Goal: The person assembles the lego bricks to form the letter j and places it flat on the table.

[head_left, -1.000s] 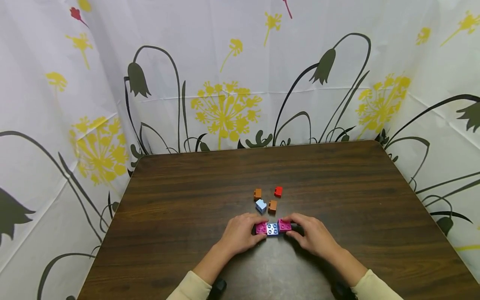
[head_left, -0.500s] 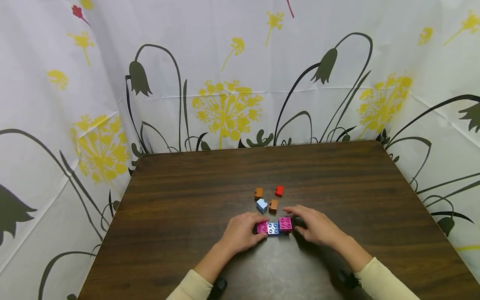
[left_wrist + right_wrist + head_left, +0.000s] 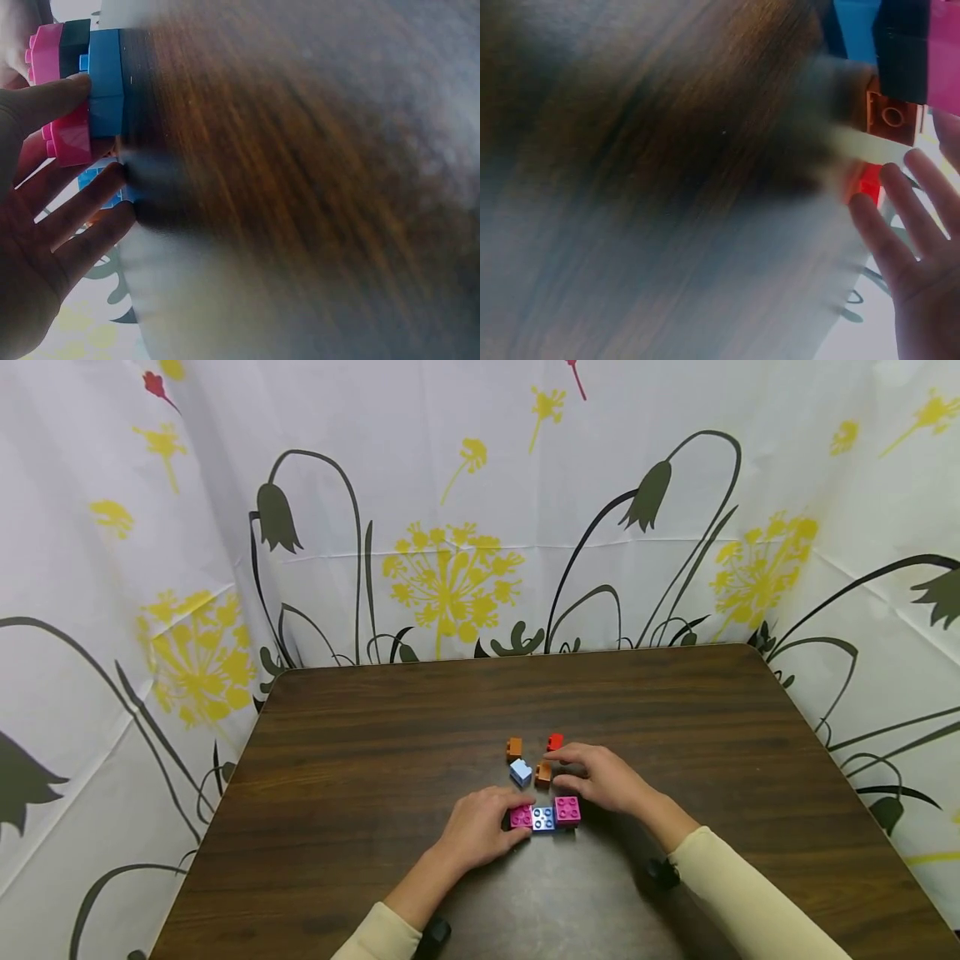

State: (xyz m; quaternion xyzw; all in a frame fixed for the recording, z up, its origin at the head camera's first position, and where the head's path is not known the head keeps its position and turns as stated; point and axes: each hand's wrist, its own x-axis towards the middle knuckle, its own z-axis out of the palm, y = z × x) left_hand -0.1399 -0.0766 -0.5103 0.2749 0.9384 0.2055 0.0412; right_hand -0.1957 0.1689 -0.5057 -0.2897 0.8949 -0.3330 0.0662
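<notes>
A small assembly of toy building bricks sits on the table, its blue bricks (image 3: 106, 94) at the bottom. On top are a lower pink brick (image 3: 519, 817) at the left and a higher pink brick (image 3: 567, 810) at the right, with light-blue studs (image 3: 543, 819) between them. A dark brick (image 3: 901, 56) lies under the higher pink one. My left hand (image 3: 477, 828) pinches the assembly's left end between thumb and fingers. Beyond its right end, my right hand (image 3: 609, 781) reaches beside an orange-brown brick (image 3: 543, 774), fingers extended and holding nothing; contact cannot be made out.
Behind the assembly lie a light-blue brick (image 3: 521, 772), another orange-brown brick (image 3: 513, 748) and a red brick (image 3: 555, 742), partly behind the right fingers. The dark wooden table (image 3: 375, 735) ends at a flower-printed curtain (image 3: 480, 485).
My right hand has let go of the assembly's right end and moved away toward the loose bricks. The left hand keeps its grip in the same place.
</notes>
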